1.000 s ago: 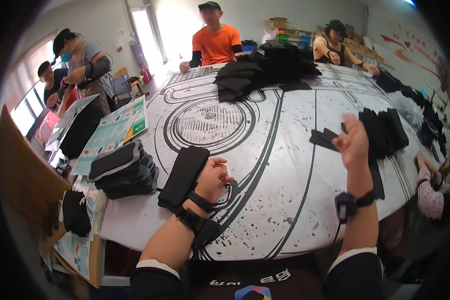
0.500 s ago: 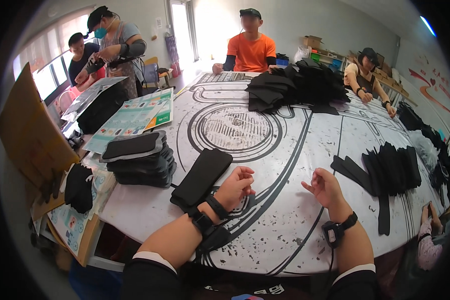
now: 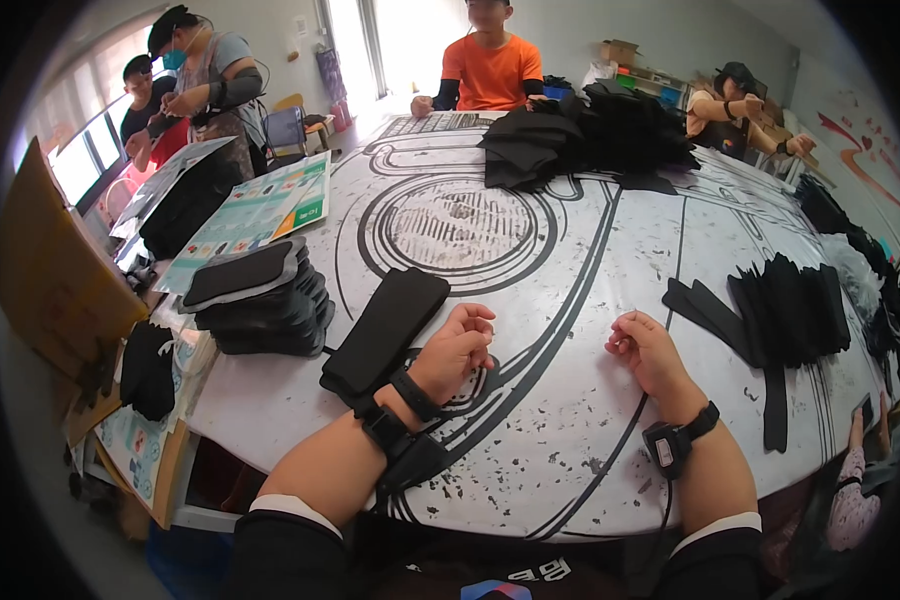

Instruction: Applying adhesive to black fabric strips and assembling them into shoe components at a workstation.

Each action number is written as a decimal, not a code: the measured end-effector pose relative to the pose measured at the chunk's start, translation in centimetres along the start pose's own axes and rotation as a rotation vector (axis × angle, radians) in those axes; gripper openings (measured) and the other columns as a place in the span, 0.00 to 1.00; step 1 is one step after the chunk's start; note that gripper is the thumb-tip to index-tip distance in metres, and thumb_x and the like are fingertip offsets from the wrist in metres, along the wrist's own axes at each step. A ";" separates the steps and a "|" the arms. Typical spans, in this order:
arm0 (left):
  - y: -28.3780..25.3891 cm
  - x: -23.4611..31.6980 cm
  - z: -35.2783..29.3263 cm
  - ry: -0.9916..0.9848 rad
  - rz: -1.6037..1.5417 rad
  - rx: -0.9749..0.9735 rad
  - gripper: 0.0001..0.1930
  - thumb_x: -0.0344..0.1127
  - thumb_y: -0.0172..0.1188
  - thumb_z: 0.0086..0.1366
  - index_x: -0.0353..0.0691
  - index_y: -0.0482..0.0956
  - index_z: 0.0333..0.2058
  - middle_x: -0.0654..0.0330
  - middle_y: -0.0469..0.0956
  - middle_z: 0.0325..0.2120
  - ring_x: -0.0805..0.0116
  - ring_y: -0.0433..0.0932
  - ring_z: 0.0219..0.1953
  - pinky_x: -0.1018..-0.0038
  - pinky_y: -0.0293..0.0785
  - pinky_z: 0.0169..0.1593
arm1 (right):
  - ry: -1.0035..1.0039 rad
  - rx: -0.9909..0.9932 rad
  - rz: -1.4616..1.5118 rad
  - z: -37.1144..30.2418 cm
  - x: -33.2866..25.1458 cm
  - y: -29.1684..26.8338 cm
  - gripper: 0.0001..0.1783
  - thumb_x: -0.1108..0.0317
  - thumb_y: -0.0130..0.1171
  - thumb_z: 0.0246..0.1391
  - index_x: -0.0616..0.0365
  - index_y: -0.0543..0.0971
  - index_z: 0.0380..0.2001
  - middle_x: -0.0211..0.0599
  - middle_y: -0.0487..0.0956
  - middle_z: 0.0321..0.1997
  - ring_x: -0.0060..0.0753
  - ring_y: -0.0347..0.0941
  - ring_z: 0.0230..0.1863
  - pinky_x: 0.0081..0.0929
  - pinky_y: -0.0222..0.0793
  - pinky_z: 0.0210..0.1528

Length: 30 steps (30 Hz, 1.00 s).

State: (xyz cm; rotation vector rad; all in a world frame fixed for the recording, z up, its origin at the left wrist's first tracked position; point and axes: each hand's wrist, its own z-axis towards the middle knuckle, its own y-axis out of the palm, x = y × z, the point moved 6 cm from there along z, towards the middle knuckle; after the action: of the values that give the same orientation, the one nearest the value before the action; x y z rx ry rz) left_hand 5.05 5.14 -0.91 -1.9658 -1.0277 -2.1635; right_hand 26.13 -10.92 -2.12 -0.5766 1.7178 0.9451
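Note:
Over the white, black-patterned table (image 3: 570,440), my left hand (image 3: 455,352) is held with its fingers loosely bent and nothing in it. It is nearest to a black padded oblong piece (image 3: 388,330), which lies slanted just left of it. My right hand (image 3: 647,352) is raised to the right, its fingers drawn in toward the thumb, and no object shows in it. Wide bare table separates the two hands. Farther right, a row of black fabric strips (image 3: 790,315) is bunched together, with one strip (image 3: 775,410) sticking out toward me.
A stack of black and grey pads (image 3: 255,300) stands at the left by printed sheets (image 3: 250,225). A big heap of black pieces (image 3: 590,135) sits at the far side. A person in orange (image 3: 490,75) sits opposite; others are at both sides. A cardboard sheet (image 3: 60,280) stands upright far left.
The view has tipped down a little, so the table's things sit higher in it. My right fingers have drawn closer together. The person at far right has raised their hands.

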 end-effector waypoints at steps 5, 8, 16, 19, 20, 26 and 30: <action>-0.2 -0.1 -0.5 0.003 -0.012 0.002 0.14 0.24 0.46 0.56 0.38 0.63 0.43 0.65 0.64 0.29 0.79 0.61 0.19 0.74 0.67 0.34 | 0.014 -0.010 -0.015 -0.3 0.1 0.6 0.06 0.70 0.50 0.53 0.61 0.72 0.27 0.30 0.71 0.24 0.20 0.67 0.25 0.19 0.68 0.37; 0.2 -0.3 -0.4 -0.009 -0.023 -0.019 0.14 0.24 0.46 0.56 0.38 0.63 0.43 0.65 0.63 0.27 0.79 0.60 0.19 0.75 0.67 0.34 | -0.019 -0.070 -0.041 0.0 0.6 -0.7 0.08 0.67 0.50 0.54 0.61 0.72 0.31 0.33 0.72 0.28 0.21 0.67 0.29 0.20 0.68 0.39; -1.5 -0.1 -0.3 0.007 -0.056 0.175 0.14 0.26 0.49 0.57 0.39 0.63 0.43 0.69 0.62 0.17 0.79 0.62 0.19 0.77 0.67 0.28 | 0.132 0.101 -0.132 -0.9 -5.7 -2.0 0.51 0.34 0.55 0.39 0.67 0.59 0.55 0.54 0.62 0.55 0.43 0.54 0.60 0.47 0.51 0.56; -1.1 0.2 0.3 0.006 -0.044 0.124 0.15 0.27 0.48 0.58 0.39 0.61 0.44 0.69 0.62 0.18 0.79 0.62 0.19 0.76 0.66 0.30 | -0.070 0.315 -0.134 0.6 -9.1 -3.6 0.16 0.57 0.60 0.40 0.54 0.67 0.18 0.28 0.63 0.17 0.21 0.59 0.18 0.22 0.59 0.26; -1.0 -0.4 0.5 -0.018 -0.039 0.096 0.15 0.27 0.48 0.58 0.39 0.61 0.45 0.69 0.62 0.18 0.79 0.62 0.20 0.76 0.66 0.30 | -0.043 0.366 -0.103 -0.1 -9.8 -3.5 0.15 0.59 0.61 0.39 0.55 0.67 0.18 0.27 0.63 0.17 0.21 0.59 0.19 0.21 0.59 0.25; 3.9 1.1 -0.8 0.021 0.035 -0.109 0.20 0.29 0.48 0.58 0.40 0.59 0.51 0.68 0.62 0.18 0.79 0.62 0.20 0.78 0.66 0.31 | -0.147 0.448 0.062 -0.7 -12.1 -1.8 0.15 0.65 0.64 0.35 0.58 0.67 0.20 0.26 0.61 0.18 0.20 0.56 0.19 0.20 0.55 0.23; 11.1 4.9 -5.2 -0.030 0.202 -0.504 0.23 0.32 0.53 0.59 0.42 0.58 0.52 0.69 0.64 0.19 0.81 0.64 0.22 0.86 0.61 0.26 | -0.216 0.383 0.042 0.7 -11.5 0.6 0.14 0.68 0.63 0.36 0.57 0.66 0.18 0.26 0.60 0.18 0.19 0.54 0.19 0.19 0.52 0.22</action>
State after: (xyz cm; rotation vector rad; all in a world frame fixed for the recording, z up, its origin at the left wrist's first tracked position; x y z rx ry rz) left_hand 4.52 -4.14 8.40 -2.1733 -0.2727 -2.4499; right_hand 29.98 -10.79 8.74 -0.1799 1.6617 0.6551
